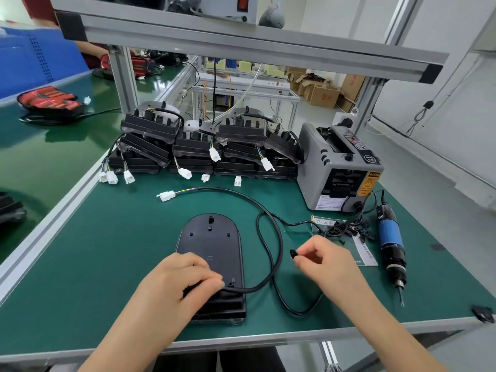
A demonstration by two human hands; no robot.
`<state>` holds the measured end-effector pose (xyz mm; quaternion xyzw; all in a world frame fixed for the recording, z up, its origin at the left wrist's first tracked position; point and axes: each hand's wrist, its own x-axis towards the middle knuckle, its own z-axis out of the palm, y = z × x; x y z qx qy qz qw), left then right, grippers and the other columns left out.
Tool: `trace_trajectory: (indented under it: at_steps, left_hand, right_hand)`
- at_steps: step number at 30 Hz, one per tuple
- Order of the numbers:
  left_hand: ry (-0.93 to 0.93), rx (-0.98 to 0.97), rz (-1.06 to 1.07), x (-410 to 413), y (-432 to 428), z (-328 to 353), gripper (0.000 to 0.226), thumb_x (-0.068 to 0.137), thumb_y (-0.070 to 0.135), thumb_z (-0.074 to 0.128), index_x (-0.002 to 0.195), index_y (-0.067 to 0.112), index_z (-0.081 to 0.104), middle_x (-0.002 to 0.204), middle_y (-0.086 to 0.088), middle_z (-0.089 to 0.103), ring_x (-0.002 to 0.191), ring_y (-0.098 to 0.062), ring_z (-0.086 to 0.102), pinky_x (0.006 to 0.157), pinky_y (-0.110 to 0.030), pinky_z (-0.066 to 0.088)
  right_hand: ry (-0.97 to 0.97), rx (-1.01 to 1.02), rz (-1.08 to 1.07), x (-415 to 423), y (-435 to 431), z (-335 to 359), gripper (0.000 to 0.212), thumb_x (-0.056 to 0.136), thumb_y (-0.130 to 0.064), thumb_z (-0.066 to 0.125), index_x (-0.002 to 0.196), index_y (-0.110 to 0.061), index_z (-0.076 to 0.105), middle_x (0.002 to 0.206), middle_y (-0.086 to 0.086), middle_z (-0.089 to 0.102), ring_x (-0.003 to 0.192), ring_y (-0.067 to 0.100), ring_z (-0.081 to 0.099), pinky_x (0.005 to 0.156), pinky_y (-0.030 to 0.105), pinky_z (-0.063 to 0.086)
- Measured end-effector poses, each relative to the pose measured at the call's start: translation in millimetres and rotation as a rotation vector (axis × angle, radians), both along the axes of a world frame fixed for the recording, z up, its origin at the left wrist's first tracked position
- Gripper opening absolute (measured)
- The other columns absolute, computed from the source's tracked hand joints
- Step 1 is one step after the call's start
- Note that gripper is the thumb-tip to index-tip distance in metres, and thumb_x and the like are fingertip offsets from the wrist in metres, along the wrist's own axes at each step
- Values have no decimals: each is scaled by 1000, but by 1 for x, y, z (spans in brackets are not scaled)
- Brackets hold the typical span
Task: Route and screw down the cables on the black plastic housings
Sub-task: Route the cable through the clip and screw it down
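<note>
A black plastic housing lies flat on the green mat in front of me. Its black cable leaves the near right end, loops right and back, and ends in a white connector. My left hand rests on the housing's near end, fingers curled and pressing the cable at its exit. My right hand, to the right of the housing and above the mat, pinches a small black cable clip between thumb and fingertips.
Stacked black housings with white plugs fill the back of the mat. A grey tape dispenser stands at back right. A blue electric screwdriver lies at right beside a bag of black clips. The aluminium frame post rises at back left.
</note>
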<state>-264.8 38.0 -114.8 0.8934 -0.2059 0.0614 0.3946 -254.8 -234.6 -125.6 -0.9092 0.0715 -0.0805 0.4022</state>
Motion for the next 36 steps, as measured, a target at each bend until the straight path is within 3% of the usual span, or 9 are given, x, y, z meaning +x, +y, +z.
trace_trajectory:
  at_steps: [2, 5, 10, 14, 17, 20, 27, 31, 36]
  left_hand:
    - [-122, 36, 22, 5, -6, 5, 20, 90, 46, 58, 80, 37, 73, 85, 26, 61, 94, 3, 50, 80, -8, 36]
    - [-251, 100, -29, 14, -28, 19, 8, 82, 31, 64, 79, 27, 71, 82, 21, 63, 87, -3, 51, 79, -13, 37]
    - [-184, 189, -90, 29, -55, 17, 13, 93, 31, 55, 104, 29, 61, 101, 13, 60, 100, -7, 45, 83, -19, 34]
    - [-180, 118, -44, 30, -52, 16, 6, 91, 29, 58, 91, 28, 63, 89, 13, 61, 88, -3, 47, 77, -21, 37]
    - [-203, 72, -17, 25, -44, 14, 5, 84, 21, 68, 82, 24, 65, 81, 14, 60, 83, -4, 47, 67, -15, 38]
    - [-196, 54, -17, 22, -39, 10, 7, 82, 20, 70, 81, 25, 65, 80, 16, 58, 82, -2, 47, 67, -10, 37]
    - [-240, 19, 52, 14, -31, 8, 10, 81, 21, 72, 76, 26, 65, 73, 16, 62, 79, -5, 53, 61, -17, 45]
    - [-360, 47, -17, 10, -26, 12, 6, 78, 21, 66, 73, 20, 63, 72, 14, 59, 68, -6, 51, 59, -22, 44]
    - [-436, 93, -179, 11, -15, 13, 10, 75, 8, 69, 74, 18, 66, 79, 14, 61, 77, -14, 51, 70, -23, 43]
  right_hand:
    - [-28, -78, 23, -3, 13, 3, 24, 79, -17, 70, 67, -33, 55, 71, -28, 63, 67, -4, 57, 61, 10, 42]
    - [-100, -183, 96, -6, 36, 7, 25, 78, -19, 69, 68, -33, 51, 67, -19, 64, 72, 0, 57, 62, 15, 42]
    - [-147, -235, 146, -6, 66, 10, 27, 76, -18, 66, 66, -32, 45, 55, -12, 52, 62, 9, 48, 55, 15, 33]
    - [-36, 42, 91, -5, 72, 13, 26, 76, -15, 69, 62, -31, 53, 59, -10, 62, 56, 3, 52, 58, 19, 42]
    - [15, 270, 96, -9, 74, 18, 22, 76, -9, 72, 66, -24, 60, 70, 1, 70, 70, 21, 64, 69, 36, 52]
    - [31, 371, 131, -12, 76, 22, 22, 76, -6, 74, 66, -21, 62, 70, 6, 69, 69, 25, 64, 73, 39, 53]
    - [38, 598, 148, -16, 81, 26, 18, 74, 0, 73, 67, -15, 66, 60, 1, 65, 59, 9, 60, 60, 19, 50]
    - [34, 716, 146, -19, 84, 25, 23, 75, 3, 70, 64, -16, 67, 61, 3, 64, 58, 10, 58, 58, 16, 47]
    - [76, 781, 140, -28, 91, 19, 31, 76, 6, 67, 62, -21, 68, 60, 3, 63, 57, 11, 57, 58, 18, 47]
